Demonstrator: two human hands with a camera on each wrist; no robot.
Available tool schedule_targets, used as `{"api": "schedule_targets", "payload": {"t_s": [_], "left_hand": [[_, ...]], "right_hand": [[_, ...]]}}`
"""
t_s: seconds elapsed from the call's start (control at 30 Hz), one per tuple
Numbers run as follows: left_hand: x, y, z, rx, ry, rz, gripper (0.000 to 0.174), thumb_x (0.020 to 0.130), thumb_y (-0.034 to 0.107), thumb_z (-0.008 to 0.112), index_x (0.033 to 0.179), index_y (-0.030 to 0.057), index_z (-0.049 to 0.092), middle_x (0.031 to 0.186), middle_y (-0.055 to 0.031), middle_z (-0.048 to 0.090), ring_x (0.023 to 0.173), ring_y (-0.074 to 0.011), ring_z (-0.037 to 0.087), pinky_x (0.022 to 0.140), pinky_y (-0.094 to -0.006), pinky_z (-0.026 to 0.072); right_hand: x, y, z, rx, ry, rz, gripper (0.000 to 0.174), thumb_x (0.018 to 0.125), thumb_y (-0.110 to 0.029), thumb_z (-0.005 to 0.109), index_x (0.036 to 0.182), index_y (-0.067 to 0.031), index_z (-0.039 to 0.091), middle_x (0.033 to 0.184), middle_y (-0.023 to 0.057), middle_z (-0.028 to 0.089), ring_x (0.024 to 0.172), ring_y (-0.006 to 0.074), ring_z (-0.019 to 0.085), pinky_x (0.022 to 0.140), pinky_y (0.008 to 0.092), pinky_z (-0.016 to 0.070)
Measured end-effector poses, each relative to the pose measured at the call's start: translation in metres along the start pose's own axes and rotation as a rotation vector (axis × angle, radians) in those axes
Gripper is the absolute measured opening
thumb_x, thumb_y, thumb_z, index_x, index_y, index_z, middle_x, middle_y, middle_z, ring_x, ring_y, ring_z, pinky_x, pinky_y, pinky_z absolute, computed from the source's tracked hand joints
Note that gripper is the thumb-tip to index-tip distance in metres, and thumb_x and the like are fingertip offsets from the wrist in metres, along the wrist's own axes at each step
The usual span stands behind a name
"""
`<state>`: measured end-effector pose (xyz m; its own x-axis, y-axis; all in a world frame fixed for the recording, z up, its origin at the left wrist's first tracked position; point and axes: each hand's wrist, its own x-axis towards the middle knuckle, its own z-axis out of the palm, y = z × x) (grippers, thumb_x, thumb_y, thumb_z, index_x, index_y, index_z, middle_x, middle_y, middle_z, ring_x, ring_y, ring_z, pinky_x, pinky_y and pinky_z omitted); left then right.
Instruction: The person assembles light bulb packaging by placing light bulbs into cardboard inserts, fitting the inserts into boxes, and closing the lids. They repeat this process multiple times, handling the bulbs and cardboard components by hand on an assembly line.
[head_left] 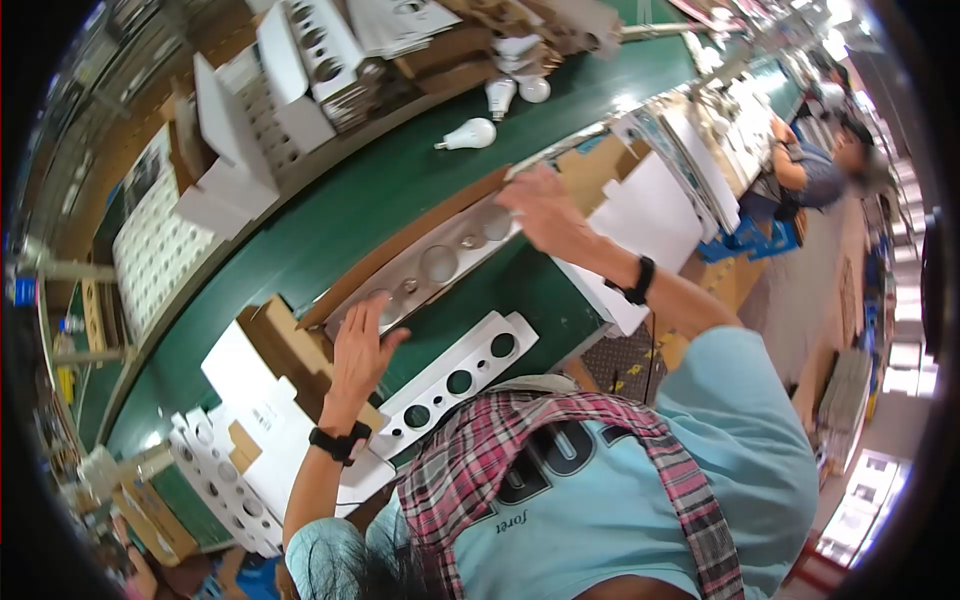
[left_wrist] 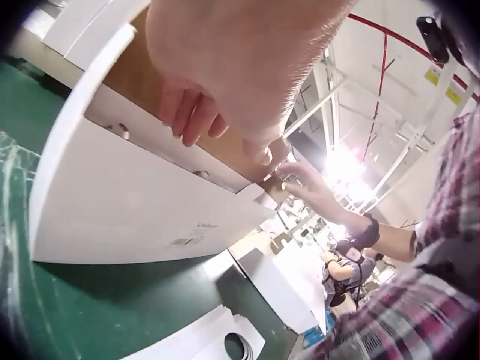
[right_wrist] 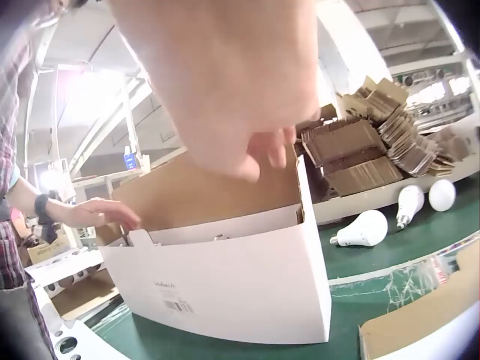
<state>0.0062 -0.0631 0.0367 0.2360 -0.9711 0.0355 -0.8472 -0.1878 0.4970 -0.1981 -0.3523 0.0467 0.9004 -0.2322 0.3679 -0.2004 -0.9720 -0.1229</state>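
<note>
A long white carton (right_wrist: 225,289) with a brown inside lies open across the bench. Inside it sits a white insert (head_left: 398,273) with round shapes along its row of holes. My left hand (head_left: 360,352) is over the carton's near left end, fingers extended and thumb spread. At the opposite end, my right hand (head_left: 545,212) hovers over the rim with loosely bent fingers; nothing shows in its grasp. Its fingers hang above the opening in the right wrist view. Close to my body lies another white holed insert (head_left: 437,388).
Several white light bulbs (head_left: 470,134) lie beyond the carton on the green bench (head_left: 380,185). Open white cartons stand at left (head_left: 245,375) and right (head_left: 655,210). Behind are holed inserts (head_left: 160,225) and stacked cardboard. Another person (head_left: 820,170) sits far right.
</note>
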Motion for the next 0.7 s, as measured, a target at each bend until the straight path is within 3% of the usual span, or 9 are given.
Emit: {"api": "schedule_targets", "payload": {"t_s": [0.03,0.13,0.23,0.33,0.43,0.6,0.7], "left_hand": [[-0.013,0.002,-0.005,0.031,0.015,0.002,0.049,0.082,0.020,0.066,0.123,0.0017,0.048,0.112,-0.0139,0.054,0.104,-0.0324,0.051,0.087,-0.0406,0.0431],[-0.054,-0.018,0.012,0.201,-0.015,-0.036,0.043,0.078,0.009,0.063,0.118,0.0007,0.051,0.107,-0.0112,0.054,0.098,-0.0296,0.051,0.085,-0.0388,0.0423],[-0.048,-0.033,0.017,0.199,0.032,-0.044,0.032,0.073,-0.001,0.055,0.105,0.0008,0.060,0.097,-0.0115,0.060,0.093,-0.0293,0.056,0.082,-0.0395,0.0442],[-0.027,-0.043,-0.006,0.154,0.187,-0.036,0.025,0.073,-0.004,0.051,0.092,0.0022,0.065,0.085,-0.0142,0.063,0.084,-0.0307,0.061,0.077,-0.0408,0.0470],[-0.009,-0.072,-0.036,0.252,0.229,-0.026,0.025,0.074,-0.005,0.052,0.093,0.0028,0.066,0.086,-0.0132,0.063,0.082,-0.0302,0.060,0.075,-0.0400,0.0471],[0.029,-0.156,-0.062,0.328,0.268,-0.061,0.028,0.075,-0.006,0.051,0.096,0.0021,0.066,0.089,-0.0130,0.064,0.085,-0.0305,0.060,0.075,-0.0384,0.0473],[0.038,-0.185,-0.068,0.368,0.388,-0.076,0.025,0.078,-0.004,0.049,0.098,0.0002,0.064,0.089,-0.0151,0.064,0.092,-0.0326,0.060,0.082,-0.0383,0.0470]], "right_hand": [[0.003,-0.004,-0.008,0.099,0.082,0.178,0.034,0.079,-0.016,0.062,0.111,-0.0041,0.056,0.099,0.0125,0.058,0.107,0.0296,0.052,0.101,0.0470,0.0343],[-0.010,0.009,0.011,0.309,-0.066,0.604,0.034,0.085,-0.022,0.063,0.106,0.0033,0.056,0.096,0.0149,0.062,0.085,0.0292,0.062,0.076,0.0405,0.0486],[-0.008,0.012,0.029,0.757,-0.248,0.795,0.038,0.089,-0.027,0.060,0.100,0.0085,0.054,0.080,0.0163,0.063,0.064,0.0277,0.066,0.058,0.0358,0.0490],[-0.001,0.023,0.036,0.750,-0.244,0.724,0.039,0.091,-0.029,0.055,0.093,0.0104,0.053,0.063,0.0154,0.058,0.061,0.0275,0.067,0.055,0.0336,0.0482],[0.022,0.013,0.027,0.798,-0.209,0.742,0.040,0.093,-0.030,0.051,0.090,0.0097,0.054,0.064,0.0172,0.058,0.064,0.0274,0.069,0.057,0.0344,0.0489],[0.095,0.005,0.078,0.804,-0.068,0.652,0.038,0.094,-0.027,0.049,0.094,0.0110,0.053,0.071,0.0197,0.062,0.060,0.0282,0.068,0.056,0.0355,0.0514],[0.129,0.014,0.149,0.129,-0.113,0.094,0.029,0.095,-0.020,0.045,0.092,0.0086,0.053,0.082,0.0240,0.061,0.071,0.0293,0.068,0.060,0.0400,0.0524]]}}
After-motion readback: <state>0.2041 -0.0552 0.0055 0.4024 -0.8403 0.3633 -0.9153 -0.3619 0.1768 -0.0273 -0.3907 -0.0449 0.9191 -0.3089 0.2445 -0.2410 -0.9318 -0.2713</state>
